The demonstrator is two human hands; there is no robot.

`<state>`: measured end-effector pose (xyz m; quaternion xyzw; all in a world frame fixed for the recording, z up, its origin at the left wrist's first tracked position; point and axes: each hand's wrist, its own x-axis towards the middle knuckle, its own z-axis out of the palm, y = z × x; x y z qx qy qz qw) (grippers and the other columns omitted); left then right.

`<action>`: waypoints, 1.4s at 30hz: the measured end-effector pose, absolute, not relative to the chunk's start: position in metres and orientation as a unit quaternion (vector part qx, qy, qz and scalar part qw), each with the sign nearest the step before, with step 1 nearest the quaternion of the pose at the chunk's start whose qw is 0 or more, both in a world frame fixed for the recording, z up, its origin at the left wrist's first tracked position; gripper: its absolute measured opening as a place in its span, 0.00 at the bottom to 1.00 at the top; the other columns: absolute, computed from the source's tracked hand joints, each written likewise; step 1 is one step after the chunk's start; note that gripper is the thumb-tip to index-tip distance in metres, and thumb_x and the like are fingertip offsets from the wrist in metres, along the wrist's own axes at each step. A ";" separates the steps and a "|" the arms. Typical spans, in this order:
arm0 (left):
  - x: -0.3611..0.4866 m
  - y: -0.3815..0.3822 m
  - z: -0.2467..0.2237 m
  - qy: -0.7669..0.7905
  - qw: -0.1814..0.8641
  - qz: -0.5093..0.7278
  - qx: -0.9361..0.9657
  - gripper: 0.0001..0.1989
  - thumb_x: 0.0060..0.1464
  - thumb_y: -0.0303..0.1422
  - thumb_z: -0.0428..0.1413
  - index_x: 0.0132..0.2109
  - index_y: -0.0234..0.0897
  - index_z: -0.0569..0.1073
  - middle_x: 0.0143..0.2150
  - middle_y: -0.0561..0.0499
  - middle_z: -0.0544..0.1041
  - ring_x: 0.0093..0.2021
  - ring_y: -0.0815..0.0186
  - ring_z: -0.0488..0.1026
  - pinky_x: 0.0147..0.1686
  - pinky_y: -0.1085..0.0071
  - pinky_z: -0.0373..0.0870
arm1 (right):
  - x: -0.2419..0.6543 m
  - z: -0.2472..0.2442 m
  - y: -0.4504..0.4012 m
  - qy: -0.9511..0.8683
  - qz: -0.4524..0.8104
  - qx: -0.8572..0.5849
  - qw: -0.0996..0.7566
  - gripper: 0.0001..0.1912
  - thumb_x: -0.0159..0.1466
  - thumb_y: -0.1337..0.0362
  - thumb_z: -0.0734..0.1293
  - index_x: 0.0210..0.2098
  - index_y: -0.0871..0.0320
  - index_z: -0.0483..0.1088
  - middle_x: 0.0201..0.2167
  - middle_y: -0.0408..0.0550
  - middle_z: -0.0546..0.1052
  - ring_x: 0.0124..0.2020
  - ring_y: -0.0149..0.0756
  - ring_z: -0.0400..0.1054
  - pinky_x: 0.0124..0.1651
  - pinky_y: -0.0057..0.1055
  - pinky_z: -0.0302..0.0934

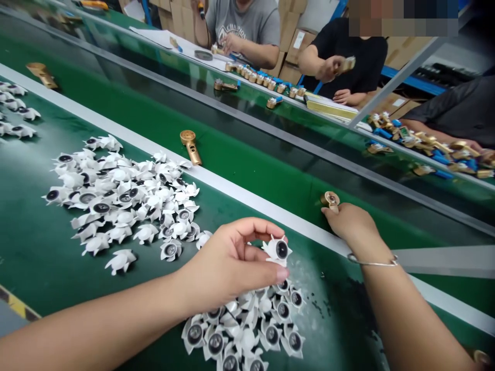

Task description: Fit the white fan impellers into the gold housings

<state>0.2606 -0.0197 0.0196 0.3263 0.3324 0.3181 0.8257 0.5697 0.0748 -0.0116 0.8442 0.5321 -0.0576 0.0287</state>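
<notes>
Between the thumb and fingers of my left hand (240, 257) is a white fan wheel (277, 250) with a dark round hub facing up. Just below that hand lies a pile of similar white fan wheels (247, 335). On the right, my right hand (351, 221) is closed on a gold housing (331, 200) over the green belt; its round end shows beyond the fingers. Another gold housing (190, 147) rests at the near edge of the belt, its lower end by the white strip.
A larger heap of white fan wheels (127, 190) covers the left of the green table. One gold housing (42, 74) lies far left. Across the belt, people (247, 31) handle parts beside a row of gold pieces (263, 78); more gold and blue parts (433, 144) lie right.
</notes>
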 end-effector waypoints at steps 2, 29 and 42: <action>0.259 -0.017 0.020 0.322 0.822 0.338 0.326 0.20 0.51 0.32 0.70 0.50 0.39 0.74 0.32 0.54 0.80 0.33 0.72 0.78 0.35 0.78 0.69 | 0.562 -0.007 0.072 0.534 -0.102 0.839 -0.014 0.16 0.67 0.53 0.67 0.44 0.60 0.69 0.32 0.47 0.75 0.31 0.35 0.70 0.36 0.36 0.67; 0.262 -0.007 0.013 0.347 0.772 0.441 0.298 0.17 0.43 0.25 0.73 0.40 0.34 0.78 0.33 0.53 0.84 0.34 0.71 0.82 0.40 0.77 0.79 | 0.463 0.012 -0.047 0.810 -0.138 0.529 -0.214 0.31 0.71 0.63 0.59 0.72 0.54 0.51 0.62 0.60 0.70 0.57 0.50 0.71 0.46 0.38 0.74; 0.257 -0.004 0.008 0.391 0.790 0.380 0.281 0.18 0.41 0.33 0.75 0.41 0.38 0.81 0.34 0.53 0.84 0.33 0.71 0.79 0.37 0.78 0.74 | 0.459 0.029 -0.048 0.860 -0.051 0.479 -0.168 0.43 0.63 0.75 0.53 0.75 0.57 0.34 0.49 0.59 0.78 0.35 0.46 0.78 0.35 0.43 0.79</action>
